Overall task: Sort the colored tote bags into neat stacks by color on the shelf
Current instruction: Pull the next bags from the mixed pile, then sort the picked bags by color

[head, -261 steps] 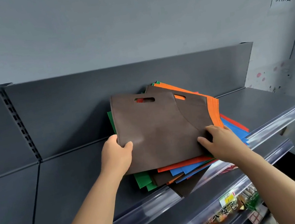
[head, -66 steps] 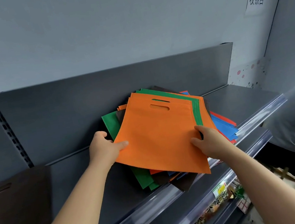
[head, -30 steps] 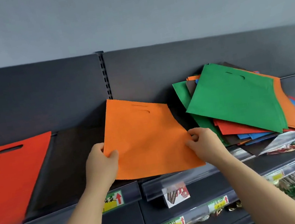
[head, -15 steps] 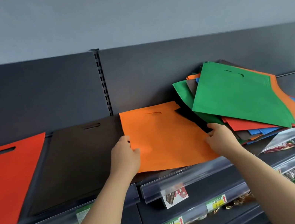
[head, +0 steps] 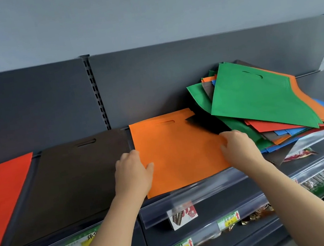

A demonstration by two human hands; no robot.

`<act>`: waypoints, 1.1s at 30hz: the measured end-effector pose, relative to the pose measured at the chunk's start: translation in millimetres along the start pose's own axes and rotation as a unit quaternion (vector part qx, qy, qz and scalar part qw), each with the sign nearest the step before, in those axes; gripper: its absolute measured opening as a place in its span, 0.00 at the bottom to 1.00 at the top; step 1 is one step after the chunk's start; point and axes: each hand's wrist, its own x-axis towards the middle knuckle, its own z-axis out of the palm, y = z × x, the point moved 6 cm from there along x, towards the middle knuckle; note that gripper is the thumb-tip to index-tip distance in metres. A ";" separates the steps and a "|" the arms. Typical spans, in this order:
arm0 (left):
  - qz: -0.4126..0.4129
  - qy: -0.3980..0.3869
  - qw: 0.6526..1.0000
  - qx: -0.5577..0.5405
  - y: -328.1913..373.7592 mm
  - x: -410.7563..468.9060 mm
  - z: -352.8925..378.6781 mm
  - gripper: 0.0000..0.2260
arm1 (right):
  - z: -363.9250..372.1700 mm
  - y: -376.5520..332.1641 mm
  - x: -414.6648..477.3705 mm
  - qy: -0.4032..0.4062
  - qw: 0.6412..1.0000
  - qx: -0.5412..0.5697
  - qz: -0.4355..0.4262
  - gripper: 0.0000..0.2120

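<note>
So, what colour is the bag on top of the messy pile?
That flat fabric tote bag is green, seen in head view.

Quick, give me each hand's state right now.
Left hand: grips the orange bag by its left edge.
Right hand: grips the same bag's right edge.

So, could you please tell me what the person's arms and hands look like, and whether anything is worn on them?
The left forearm and right forearm are bare to the frame's edge, with no sleeve showing. The left hand and right hand wear no gloves; no watch, bracelet or ring is visible.
</note>
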 end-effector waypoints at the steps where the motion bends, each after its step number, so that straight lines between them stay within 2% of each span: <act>1: 0.009 0.008 1.000 0.007 2.2 -0.6 -2.3 0.20 | -4.2 -5.1 -4.5 0.013 1.000 -0.019 -0.021 0.13; 3: 0.024 0.016 1.000 0.009 9.9 -2.1 -5.6 0.22 | -14.2 -13.2 -13.9 0.041 0.996 -0.031 -0.067 0.11; 7: 0.056 0.035 0.998 -0.017 40.4 -4.5 -11.2 0.21 | -46.0 -24.9 -32.6 0.082 0.978 0.040 -0.190 0.12; 9: 0.077 0.049 0.995 -0.036 62.7 -3.8 -12.3 0.19 | -72.2 -17.0 -33.6 0.122 0.970 0.055 -0.202 0.13; 12: 0.099 0.058 0.991 -0.065 101.4 5.1 -7.2 0.18 | -106.4 15.9 -15.3 0.148 0.976 0.048 -0.153 0.15; 17: 0.112 0.026 0.988 -0.101 171.6 30.8 25.5 0.18 | -129.9 101.9 35.0 0.082 0.996 -0.031 -0.010 0.19; 21: 0.089 -0.027 0.993 -0.075 210.1 55.5 60.6 0.20 | -121.6 152.3 62.2 0.009 0.997 -0.071 0.031 0.14; 25: 0.040 -0.079 0.994 -0.059 220.8 73.4 86.0 0.24 | -111.3 168.9 72.7 -0.043 0.995 -0.085 0.000 0.16; 31: 0.017 -0.023 0.992 -0.123 221.5 79.8 89.1 0.27 | -111.8 162.0 66.2 -0.060 0.992 -0.057 -0.096 0.18; 33: 0.020 -0.020 0.992 -0.123 220.1 79.9 88.5 0.23 | -112.4 160.5 68.1 -0.070 0.989 -0.038 -0.126 0.18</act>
